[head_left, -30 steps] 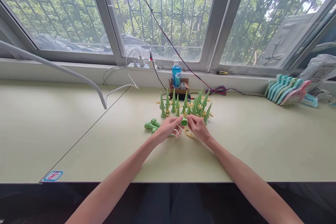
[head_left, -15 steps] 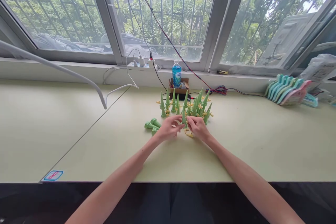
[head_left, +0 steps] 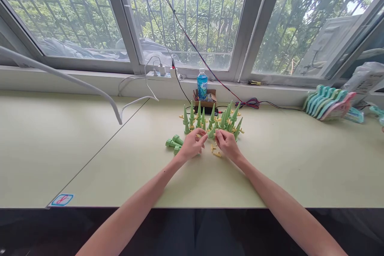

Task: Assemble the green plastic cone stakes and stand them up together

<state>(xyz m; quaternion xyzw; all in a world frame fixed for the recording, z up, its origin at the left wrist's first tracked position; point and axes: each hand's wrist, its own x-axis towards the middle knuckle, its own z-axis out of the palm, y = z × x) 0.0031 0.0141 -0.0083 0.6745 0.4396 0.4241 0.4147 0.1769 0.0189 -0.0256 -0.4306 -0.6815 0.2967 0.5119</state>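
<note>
A green plant watering spike (head_left: 211,133) is held tilted between my hands, its wide end toward my left fingers and its tip up to the right. My left hand (head_left: 193,143) is closed, with thumb and forefinger at the wide end. My right hand (head_left: 227,144) pinches at the spike's side, where a small yellow valve is mostly covered by the fingertips. Several loose yellow valves (head_left: 216,153) lie on the table just below. Left of my left hand lie several green spikes (head_left: 172,143), partly hidden by it. Behind my hands stand several upright spikes (head_left: 222,120) with yellow valves fitted.
A blue-liquid bottle (head_left: 202,86) stands in a small cardboard box (head_left: 211,97) at the back. Cables (head_left: 250,104) run along the wall side. Teal and pink hangers (head_left: 327,103) lie at the right. A white cable (head_left: 99,92) hangs at the left. Another person's fingers show at the right edge.
The spike turned from its open end facing me to upright, then tilted up to the right. My left fingers shifted around it; my right hand kept its pinch.
</note>
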